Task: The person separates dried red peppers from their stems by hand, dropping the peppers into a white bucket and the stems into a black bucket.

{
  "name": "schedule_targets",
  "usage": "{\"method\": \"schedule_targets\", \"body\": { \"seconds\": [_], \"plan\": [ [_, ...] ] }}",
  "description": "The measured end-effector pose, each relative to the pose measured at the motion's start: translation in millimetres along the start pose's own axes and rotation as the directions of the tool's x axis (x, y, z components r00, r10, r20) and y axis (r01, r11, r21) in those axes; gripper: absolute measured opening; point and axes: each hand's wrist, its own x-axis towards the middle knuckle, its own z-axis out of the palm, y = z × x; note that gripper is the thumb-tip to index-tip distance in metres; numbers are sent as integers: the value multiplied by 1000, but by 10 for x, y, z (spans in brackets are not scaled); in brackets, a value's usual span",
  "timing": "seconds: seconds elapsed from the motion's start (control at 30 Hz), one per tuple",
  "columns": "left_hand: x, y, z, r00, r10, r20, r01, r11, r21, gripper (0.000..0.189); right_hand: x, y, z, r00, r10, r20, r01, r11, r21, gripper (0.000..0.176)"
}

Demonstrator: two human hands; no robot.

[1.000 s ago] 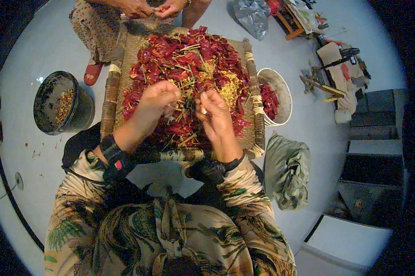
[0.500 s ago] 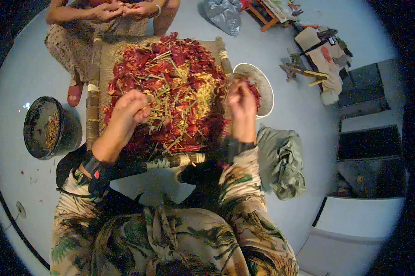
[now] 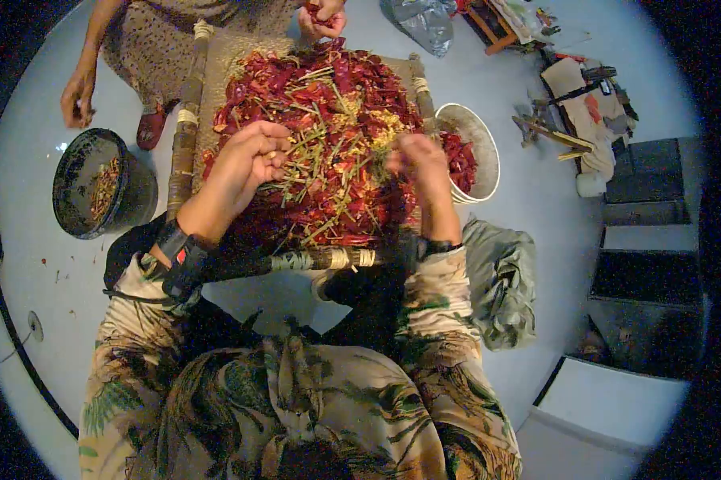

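A heap of dried red chillies point(image 3: 256, 96) mixed with stalks and yellow seeds covers a woven cot point(image 3: 220, 56) in front of me. Above the left part of the heap is my left hand point(image 3: 252, 164), its fingers loosely bent and apart, with nothing visible in them. My right hand point(image 3: 428, 168) is over the right edge of the heap, fingers pointing inward. Motion blurs its fingertips, so I cannot make out whether they hold anything. Close beside that hand stands a white bucket point(image 3: 495, 164) with red chilli pieces inside.
A black bucket point(image 3: 127, 188) with stalk bits stands left of the cot. Across from me, another person's hand point(image 3: 79, 96) hangs near it; the other hand point(image 3: 323, 20) holds red chilli. A crumpled greenish sack point(image 3: 500, 280) lies at right, a grey plastic bag point(image 3: 420, 24) behind.
My left hand has loosened from a pinch. My right hand has moved from beside the white bucket inward to the heap. The other person's hands have parted, one lowering toward the black bucket.
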Motion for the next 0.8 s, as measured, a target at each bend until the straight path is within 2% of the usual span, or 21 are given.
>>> {"method": "schedule_targets", "body": {
  "seconds": [0.03,0.07,0.1,0.17,0.2,0.3,0.33,0.47,0.53,0.57,0.6,0.67,0.77,0.8],
  "plan": [
    [-1,0,-18,1000,-19,-13,18,1000,-11,19,-109,-9,230,992,59,111,-32,972,-232,18],
    [-24,53,13,999,-32,-28,31,999,-14,19,-218,48,422,967,-84,240,175,906,-386,18],
    [-28,68,12,999,-24,-23,23,999,-39,18,-331,99,576,902,-198,385,383,780,-496,19],
    [-32,80,5,1000,-5,-9,5,996,-89,17,-496,115,762,801,-293,522,599,422,-681,28],
    [-37,69,4,1000,13,-10,-14,996,-85,18,-590,84,850,837,-222,501,547,394,-739,31],
    [-20,55,-16,1000,2,21,-1,998,-61,16,-586,230,912,874,-185,449,484,253,-838,31],
    [-21,38,-17,1000,2,17,-2,1000,-5,15,-546,299,908,879,-213,426,470,240,-850,25],
    [-56,27,12,1000,5,9,-7,973,229,12,-431,273,796,884,-307,353,467,559,-685,15],
    [-71,-23,32,999,9,54,-23,961,276,14,-377,303,766,954,-199,225,286,835,-470,14],
    [-64,-66,40,996,18,84,-43,950,308,16,-356,320,741,976,-127,174,180,927,-330,13],
    [-59,-91,79,993,26,115,-64,939,339,18,-366,233,729,987,-18,159,57,968,-244,13],
    [-83,-137,143,990,14,137,-69,910,409,25,-377,170,744,987,29,155,-19,998,-65,13],
    [-129,-196,246,957,212,197,-289,719,632,26,-442,40,829,983,82,165,-102,988,119,15],
    [-137,-207,257,948,244,205,-318,679,662,25,-466,22,850,981,96,169,-124,978,165,15]
  ]
}}
